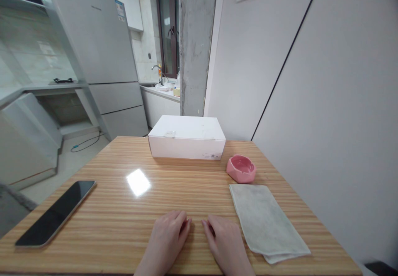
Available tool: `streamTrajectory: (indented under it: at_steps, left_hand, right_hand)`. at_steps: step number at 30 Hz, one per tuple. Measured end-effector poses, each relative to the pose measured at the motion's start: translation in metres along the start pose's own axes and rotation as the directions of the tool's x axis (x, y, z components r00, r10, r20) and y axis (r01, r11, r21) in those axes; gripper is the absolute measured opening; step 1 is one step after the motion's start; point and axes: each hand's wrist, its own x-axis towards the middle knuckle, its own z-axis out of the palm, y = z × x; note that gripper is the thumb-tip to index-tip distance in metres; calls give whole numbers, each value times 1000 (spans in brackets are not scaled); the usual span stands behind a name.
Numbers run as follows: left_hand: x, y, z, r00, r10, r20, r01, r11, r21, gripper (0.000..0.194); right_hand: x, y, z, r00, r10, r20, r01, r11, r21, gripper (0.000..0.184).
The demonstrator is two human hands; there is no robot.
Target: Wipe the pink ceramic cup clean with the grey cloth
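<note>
My left hand [170, 234] rests on the wooden table [174, 185], its fingers curled in a loose fist and its thumb alongside. Close by on the right, my right hand [224, 238] lies in the same curled pose, with a small gap between the two. Nothing shows in either hand. A folded grey-green cloth [265, 220] lies flat just right of my right hand. Beyond the cloth sits a pink ashtray [241, 168] with a faceted outside. Far to the left of my left hand lies a black-screened phone [57, 214], screen up.
A closed white cardboard box [187, 139] stands at the table's far edge. Along the right side runs a white wall [336, 102]. Behind the table are a concrete pillar [197, 48], a tall grey fridge [93, 35] and a sink counter with a faucet [160, 73].
</note>
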Motion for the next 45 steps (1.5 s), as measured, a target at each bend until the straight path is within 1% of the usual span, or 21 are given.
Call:
streamTrajectory:
  at_steps: [4, 15, 22, 30, 40, 45]
  left_hand:
    - [1, 0, 0, 1000, 4, 6, -4, 1000, -3, 23]
    - [1, 1, 0, 1000, 10, -15, -9, 1000, 22, 23]
    - [1, 1, 0, 1000, 4, -1, -4, 1000, 18, 23]
    - [1, 2, -2, 1000, 9, -11, -9, 1000, 26, 21]
    - [1, 0, 0, 1000, 0, 14, 0, 1000, 24, 22]
    - [0, 0, 1, 1000, 13, -3, -13, 1000, 17, 23]
  right_hand:
    - [-1, 0, 0, 1000, 1, -6, -1, 1000, 2, 35]
    - [0, 0, 1, 999, 20, 27, -20, 1000, 0, 32]
    - [0, 1, 2, 999, 20, 49, -21, 1000, 17, 31]
    - [0, 1, 3, 999, 20, 40, -21, 999, 29, 31]
    - [0, 1, 2, 999, 22, 33, -23, 1000, 17, 31]
    - [-2, 1, 3, 999, 21, 31, -21, 1000, 13, 30]
